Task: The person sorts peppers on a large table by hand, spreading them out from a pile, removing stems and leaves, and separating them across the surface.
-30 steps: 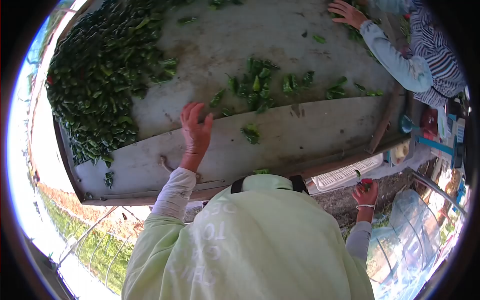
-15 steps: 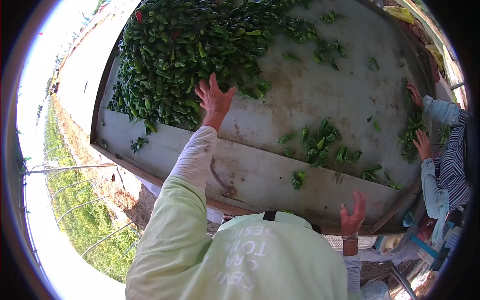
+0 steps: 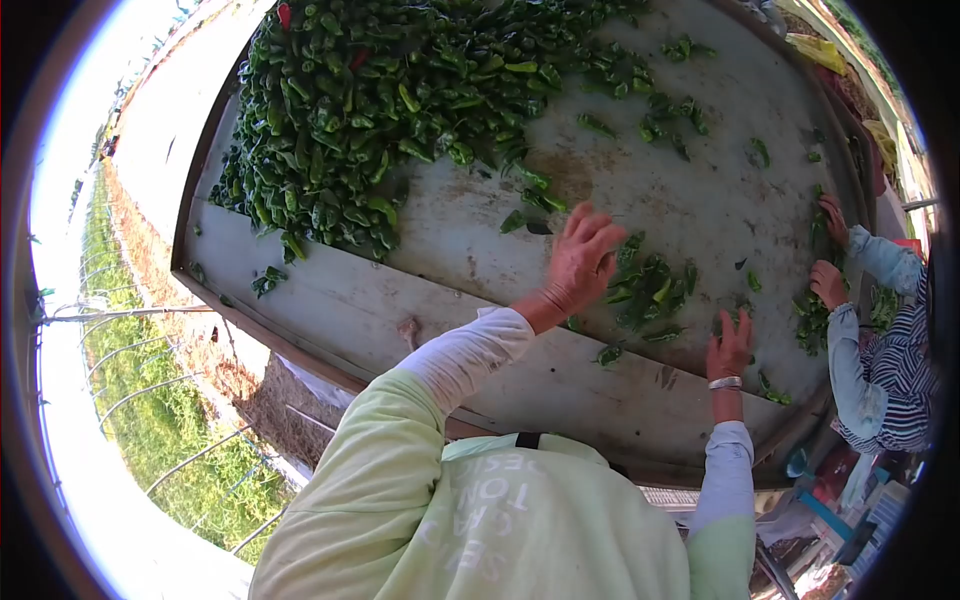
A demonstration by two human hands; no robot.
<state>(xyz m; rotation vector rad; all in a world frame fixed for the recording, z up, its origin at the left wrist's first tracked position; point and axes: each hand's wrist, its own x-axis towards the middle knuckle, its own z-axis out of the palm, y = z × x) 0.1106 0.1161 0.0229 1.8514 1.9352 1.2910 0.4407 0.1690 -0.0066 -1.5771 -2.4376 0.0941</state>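
My left hand (image 3: 582, 262) is over the table beside a small cluster of green peppers (image 3: 655, 290). Its fingers are bent and smeared by motion, and whatever lies under the palm is hidden. Farther right, my right hand (image 3: 730, 348) reaches low over the tabletop, fingers apart, holding nothing that I can see; a few peppers lie around it. A large heap of green peppers (image 3: 330, 130) covers the far left of the metal table (image 3: 470, 230). Two red peppers show in it, one a red pepper (image 3: 284, 15) near its top edge.
At the right edge another person's hands (image 3: 828, 283) touch a small heap of peppers (image 3: 812, 320). Loose peppers (image 3: 675, 115) are scattered at the back. A raised wooden rim (image 3: 290, 350) borders the table. Greenery (image 3: 140, 400) and metal hoops stand beyond it on the left.
My left hand has moved right, from the big heap to the small cluster. My right hand has risen from the near edge to over the table. The heap's near right corner has receded.
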